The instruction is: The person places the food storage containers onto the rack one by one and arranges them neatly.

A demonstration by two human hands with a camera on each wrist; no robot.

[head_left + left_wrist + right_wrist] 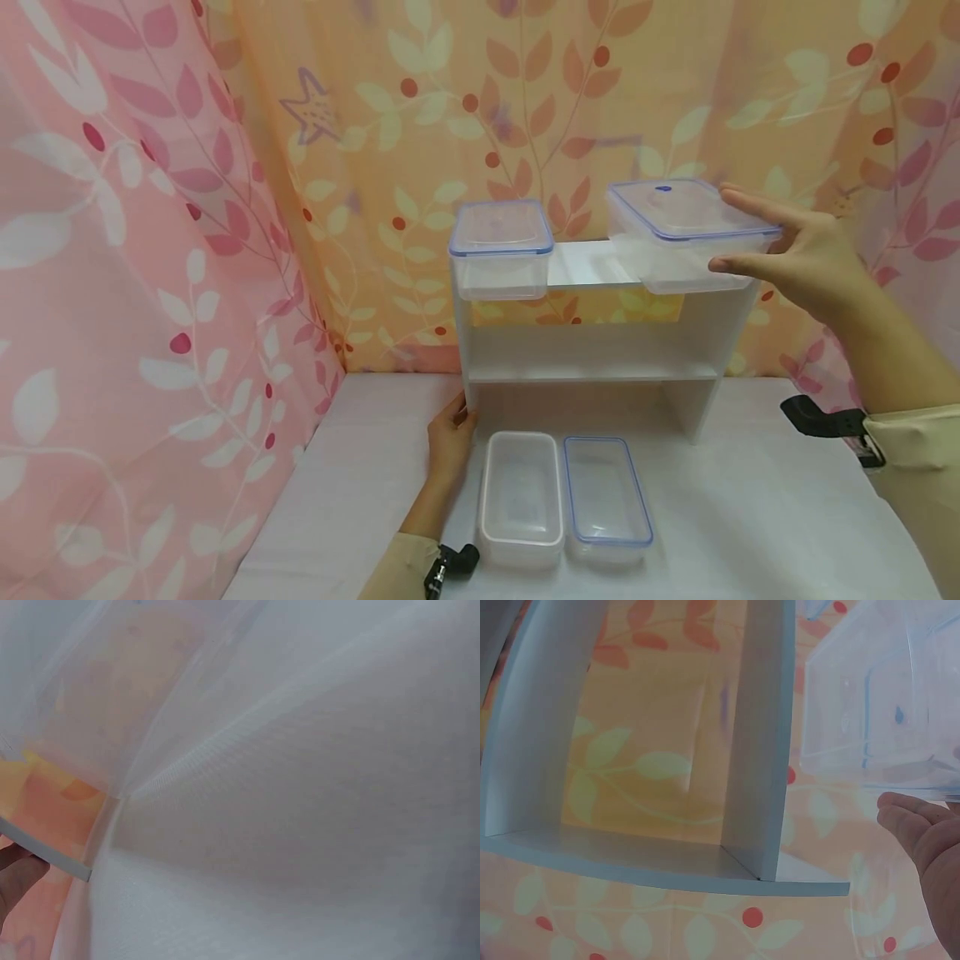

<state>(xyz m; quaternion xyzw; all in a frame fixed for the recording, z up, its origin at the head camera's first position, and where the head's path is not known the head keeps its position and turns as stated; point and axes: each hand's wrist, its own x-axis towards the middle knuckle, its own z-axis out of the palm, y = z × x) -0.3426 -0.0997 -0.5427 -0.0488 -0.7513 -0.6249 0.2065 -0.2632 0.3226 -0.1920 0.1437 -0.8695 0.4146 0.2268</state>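
My right hand [813,258] grips the right end of a clear plastic food container [686,258] with a blue-edged lid, thumb at its front side and fingers along the lid's edge. In the right wrist view, a gap shows between this container [855,712] and the top board of the white shelf [761,750]. The container is tilted slightly above the shelf's right end. Low on the shelf's left side, my left hand [452,437] holds the side panel [463,350]; the left wrist view catches only some fingers [22,881] against a panel edge.
Another lidded container [501,250] sits on the shelf's top left. On the white table [735,508] before the shelf lie a container with a whitish rim [522,492] and one with a blue rim [607,492], side by side. Patterned curtains [525,100] hang behind and at the left.
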